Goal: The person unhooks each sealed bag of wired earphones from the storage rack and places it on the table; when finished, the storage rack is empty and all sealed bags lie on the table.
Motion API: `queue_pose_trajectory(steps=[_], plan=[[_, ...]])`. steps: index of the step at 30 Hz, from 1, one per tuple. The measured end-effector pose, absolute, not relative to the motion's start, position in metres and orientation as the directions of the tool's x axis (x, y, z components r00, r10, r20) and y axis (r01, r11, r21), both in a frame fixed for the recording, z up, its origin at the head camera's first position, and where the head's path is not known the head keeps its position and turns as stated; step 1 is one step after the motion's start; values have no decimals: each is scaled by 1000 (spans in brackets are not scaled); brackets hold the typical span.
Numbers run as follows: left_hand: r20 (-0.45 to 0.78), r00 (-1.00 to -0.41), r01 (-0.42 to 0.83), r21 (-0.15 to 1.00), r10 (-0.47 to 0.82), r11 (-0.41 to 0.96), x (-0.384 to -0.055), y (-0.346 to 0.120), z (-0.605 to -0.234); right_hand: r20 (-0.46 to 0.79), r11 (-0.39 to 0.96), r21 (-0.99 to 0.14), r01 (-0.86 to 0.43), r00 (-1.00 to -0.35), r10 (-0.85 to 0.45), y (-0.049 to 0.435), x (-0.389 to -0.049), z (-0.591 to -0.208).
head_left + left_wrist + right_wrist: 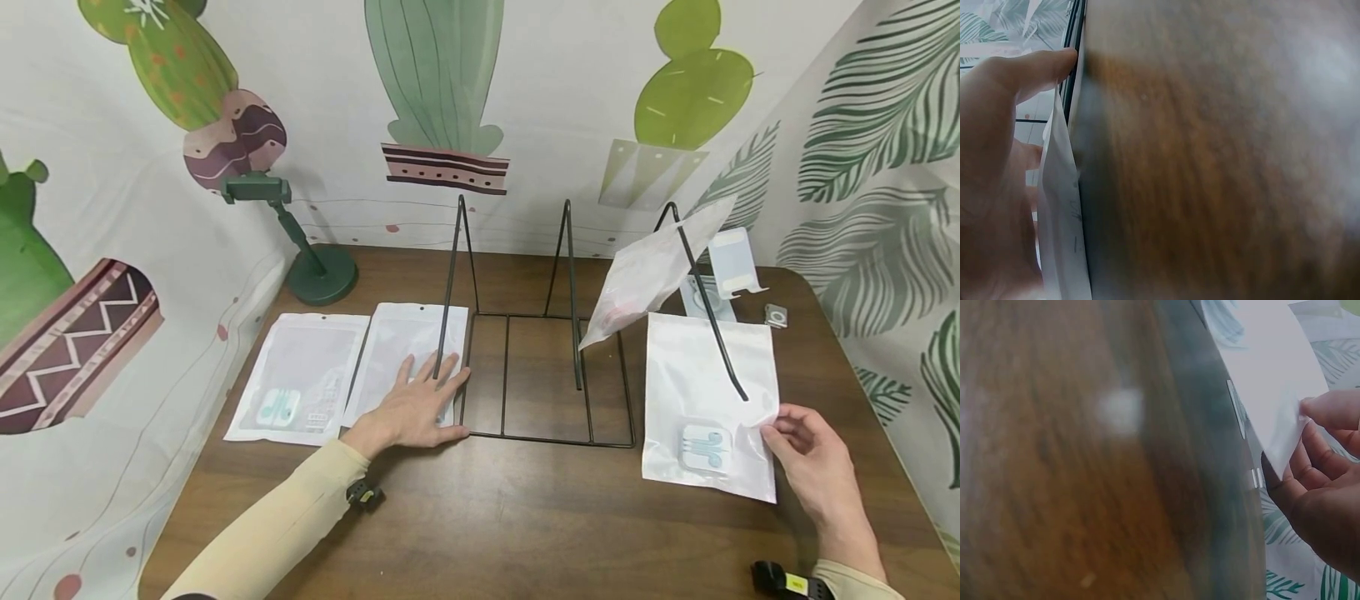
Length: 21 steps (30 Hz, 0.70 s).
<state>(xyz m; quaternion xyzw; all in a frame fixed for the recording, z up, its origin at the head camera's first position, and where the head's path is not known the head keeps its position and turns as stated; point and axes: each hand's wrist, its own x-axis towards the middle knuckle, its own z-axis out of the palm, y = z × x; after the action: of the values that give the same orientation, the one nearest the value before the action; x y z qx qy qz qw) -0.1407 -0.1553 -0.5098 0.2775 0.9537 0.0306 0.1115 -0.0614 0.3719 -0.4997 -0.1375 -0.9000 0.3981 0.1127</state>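
Observation:
My left hand [416, 408] lies with fingers spread on a white pouch [386, 354], its thumb and fingertips right at the left side of a black wire rack [506, 375]. In the left wrist view that pouch [1063, 212] shows edge-on under the palm. On the right, my right hand [813, 462] pinches the side edge of another white pouch [675, 375] between thumb and fingers. Earphones in a clear case [705, 448] show through its lower part. In the right wrist view this pouch [1272, 375] bends up at the pinched corner.
Left of the rack lies a third pouch [303, 358] with an earphone case. A fourth pouch [645, 275] leans in the rack's right side. At the back stand a green phone stand [322, 275] and a pale stand [733, 260], near a small silver device [776, 316].

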Motion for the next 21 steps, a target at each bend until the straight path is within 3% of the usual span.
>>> queue_pose_trajectory(steps=[21], plan=[[-191, -822, 523, 120, 536, 844, -141, -155, -510, 73, 702, -697, 144, -960, 269, 375, -68, -502]])
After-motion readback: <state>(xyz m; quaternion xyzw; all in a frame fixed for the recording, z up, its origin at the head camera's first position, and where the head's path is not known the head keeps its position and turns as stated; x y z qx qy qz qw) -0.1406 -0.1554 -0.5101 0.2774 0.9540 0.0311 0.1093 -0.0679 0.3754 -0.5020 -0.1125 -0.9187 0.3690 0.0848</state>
